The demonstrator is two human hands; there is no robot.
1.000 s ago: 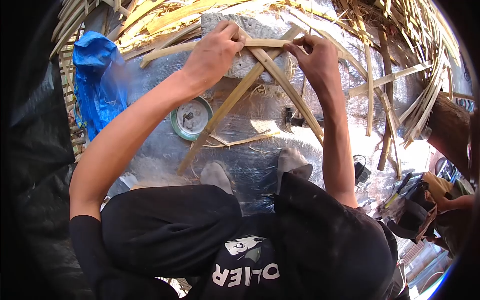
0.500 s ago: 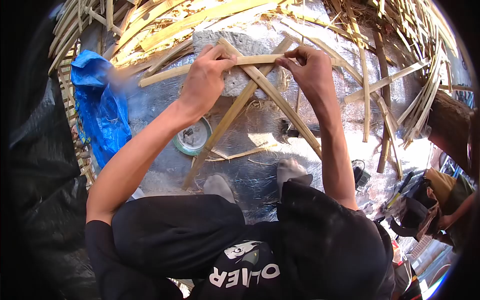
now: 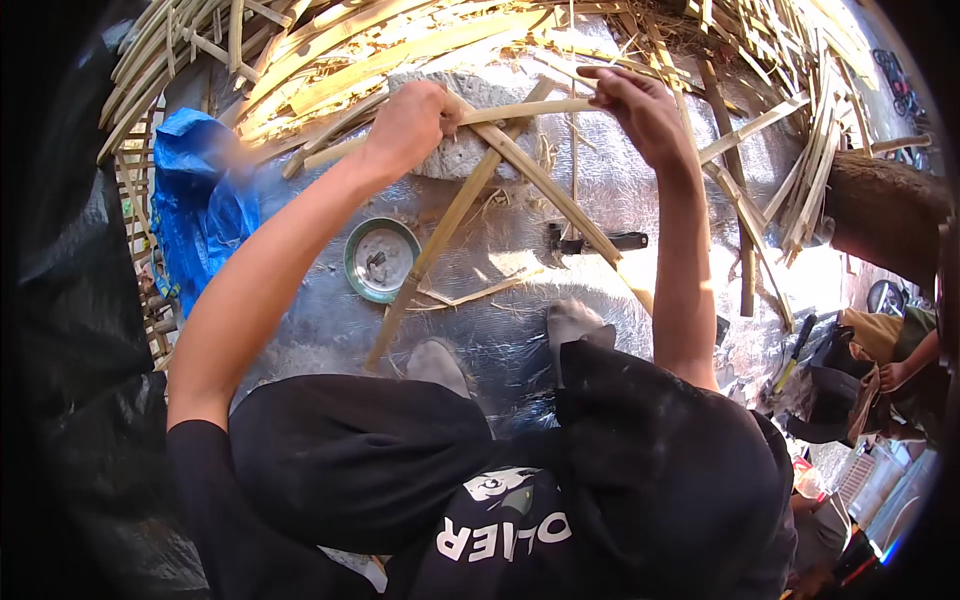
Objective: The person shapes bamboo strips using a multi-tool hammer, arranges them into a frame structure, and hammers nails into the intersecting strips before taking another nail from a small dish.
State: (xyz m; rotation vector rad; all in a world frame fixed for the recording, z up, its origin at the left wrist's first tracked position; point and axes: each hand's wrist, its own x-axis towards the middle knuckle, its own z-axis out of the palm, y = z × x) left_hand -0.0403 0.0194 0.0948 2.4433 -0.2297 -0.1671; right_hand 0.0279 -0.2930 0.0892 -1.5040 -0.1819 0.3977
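My left hand (image 3: pixel 412 130) is closed around a pale bamboo strip (image 3: pixel 530 109), its fingers partly hidden behind the back of the hand. The strip runs across two crossed bamboo slats and bows slightly. At its right part, my right hand (image 3: pixel 648 118) pinches it with the thumb, index finger raised. One slat (image 3: pixel 560 197) slants down to the right, the other (image 3: pixel 440 240) down to the left. Behind the crossing lies a rough grey stone block (image 3: pixel 440 160).
A green-rimmed bowl (image 3: pixel 352 265) and a hammer (image 3: pixel 600 243) lie on the silvery ground sheet (image 3: pixel 480 340). Blue tarp (image 3: pixel 205 220) is at left. Bamboo strips (image 3: pixel 380 55) arc across the back. A log (image 3: pixel 885 210) and another person's hand (image 3: pixel 895 376) are at right.
My right hand has moved slightly up and right along the strip, which now bows more. My left hand has turned, hiding more of its fingers. The hammer shows more fully.
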